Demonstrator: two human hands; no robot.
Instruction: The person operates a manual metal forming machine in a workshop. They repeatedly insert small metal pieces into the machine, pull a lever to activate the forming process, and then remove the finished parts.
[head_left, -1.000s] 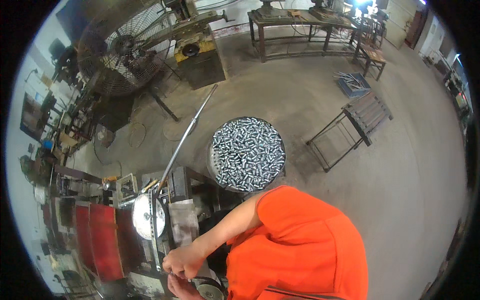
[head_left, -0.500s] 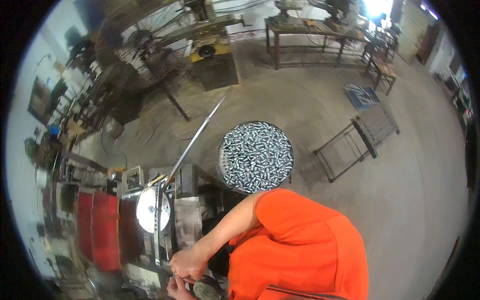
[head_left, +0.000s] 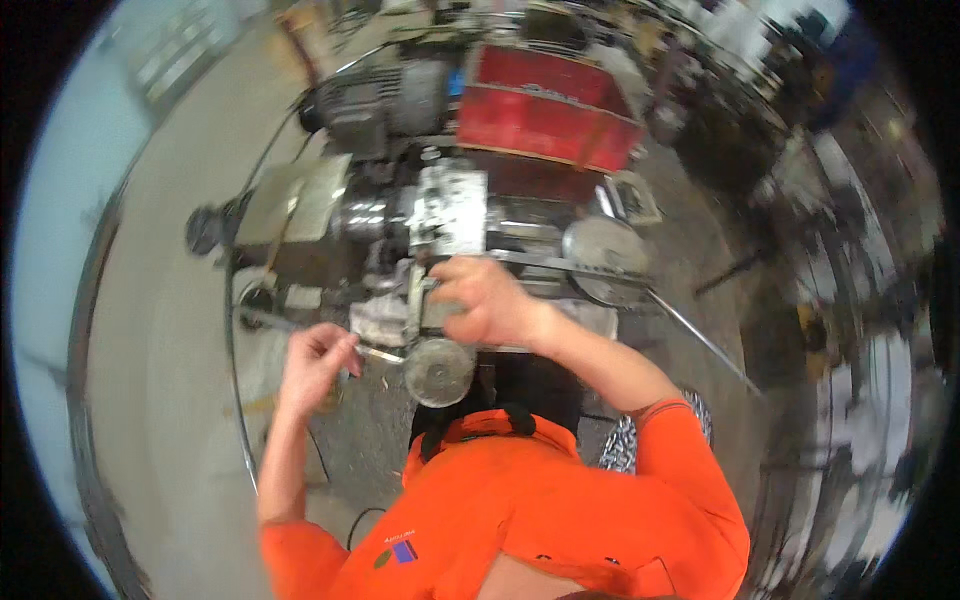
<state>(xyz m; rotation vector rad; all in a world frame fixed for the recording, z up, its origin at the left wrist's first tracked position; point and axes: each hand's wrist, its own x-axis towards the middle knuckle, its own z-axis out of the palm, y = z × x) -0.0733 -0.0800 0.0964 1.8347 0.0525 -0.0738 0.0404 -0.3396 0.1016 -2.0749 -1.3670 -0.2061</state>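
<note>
The machine, a grey block of motor, housings and vise-like parts, fills the middle of the view, with a red cabinet against its far side and a round metal disc at its right end. A long thin rod slants off from the machine's right side toward the floor.

At the near edge of the machine a small round wheel sticks out toward the person, who leans over it in an orange shirt.

The right hand is curled closed on top of the machine's near edge, just above the wheel, clamping down on something there; what lies under the palm is hidden.

The left hand is closed in a pinch on the end of a thin metal bar, which runs from the fingers right toward the wheel at the machine's near-left corner. The picture is blurred, so whether the bar's tip touches the wheel cannot be told.

To do this well, I judge the right hand should keep steady downward pressure while the left feeds the bar level and slowly, fingers well back from the wheel, sleeves clear of anything that turns.
</note>
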